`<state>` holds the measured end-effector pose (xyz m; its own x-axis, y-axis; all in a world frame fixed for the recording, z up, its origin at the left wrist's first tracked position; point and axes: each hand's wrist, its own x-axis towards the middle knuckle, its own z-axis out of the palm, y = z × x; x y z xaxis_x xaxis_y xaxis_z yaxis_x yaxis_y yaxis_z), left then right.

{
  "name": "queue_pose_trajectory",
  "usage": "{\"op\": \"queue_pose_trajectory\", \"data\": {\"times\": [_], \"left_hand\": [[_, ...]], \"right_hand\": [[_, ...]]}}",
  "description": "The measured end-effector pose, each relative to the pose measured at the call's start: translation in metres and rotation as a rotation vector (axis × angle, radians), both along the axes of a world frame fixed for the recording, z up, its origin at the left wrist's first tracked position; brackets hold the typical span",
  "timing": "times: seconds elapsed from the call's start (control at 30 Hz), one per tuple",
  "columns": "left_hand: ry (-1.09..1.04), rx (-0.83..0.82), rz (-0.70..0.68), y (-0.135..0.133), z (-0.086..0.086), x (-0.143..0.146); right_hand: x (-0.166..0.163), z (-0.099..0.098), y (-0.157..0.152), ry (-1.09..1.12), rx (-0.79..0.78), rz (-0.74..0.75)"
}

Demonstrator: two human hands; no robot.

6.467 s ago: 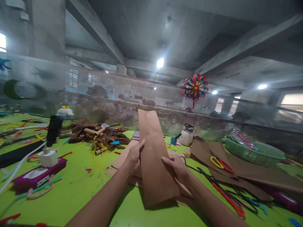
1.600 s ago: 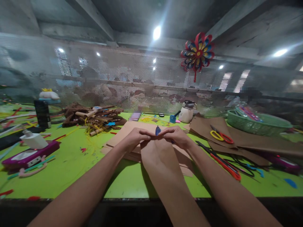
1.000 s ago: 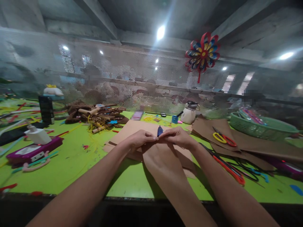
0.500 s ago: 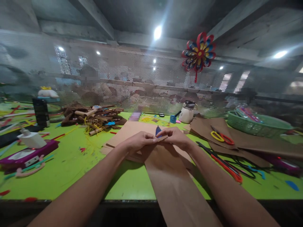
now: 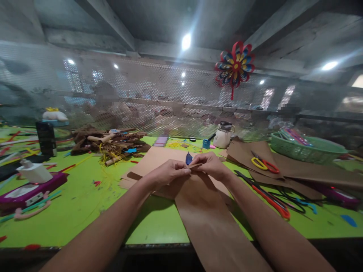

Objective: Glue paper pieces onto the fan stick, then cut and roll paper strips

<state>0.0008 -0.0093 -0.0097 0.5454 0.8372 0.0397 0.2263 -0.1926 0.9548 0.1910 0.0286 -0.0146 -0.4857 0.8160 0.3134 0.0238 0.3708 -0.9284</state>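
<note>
A long strip of brown kraft paper (image 5: 207, 211) runs from between my hands down over the table's front edge. My left hand (image 5: 171, 172) pinches its far end, where a narrow edge is folded or rolled over. Just to the right, my right hand (image 5: 211, 165) grips the same end between thumb and fingers. Right behind the fingertips stands a small dark blue pointed object (image 5: 188, 158), partly hidden; its kind is unclear. More sheets of brown paper (image 5: 150, 156) lie flat under and beyond my hands.
Red-handled scissors (image 5: 269, 200) and yellow-and-orange scissors (image 5: 265, 164) lie right, near stacked brown paper (image 5: 300, 170) and a green basket (image 5: 309, 147). A white jug (image 5: 222, 135) and blue pot (image 5: 206, 143) stand behind. Left are paper scraps (image 5: 121, 141) and a purple power strip (image 5: 34, 190).
My left fingers have shifted slightly along the folded paper end, the thumb now further over it. My right hand keeps its pinch. The whole view has turned a little.
</note>
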Motion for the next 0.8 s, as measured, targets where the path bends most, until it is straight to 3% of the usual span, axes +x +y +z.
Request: {"op": "queue_pose_trajectory", "data": {"times": [0.2, 0.47, 0.8], "left_hand": [[-0.058, -0.028, -0.017, -0.001, 0.002, 0.0], [-0.196, -0.179, -0.066, -0.006, 0.005, 0.002], [-0.184, -0.111, -0.062, -0.005, 0.005, 0.002]], "right_hand": [[0.009, 0.001, 0.006, 0.019, 0.012, 0.091], [0.016, 0.01, 0.003, 0.018, 0.122, 0.076], [0.022, 0.012, 0.007, -0.083, 0.17, 0.076]]}}
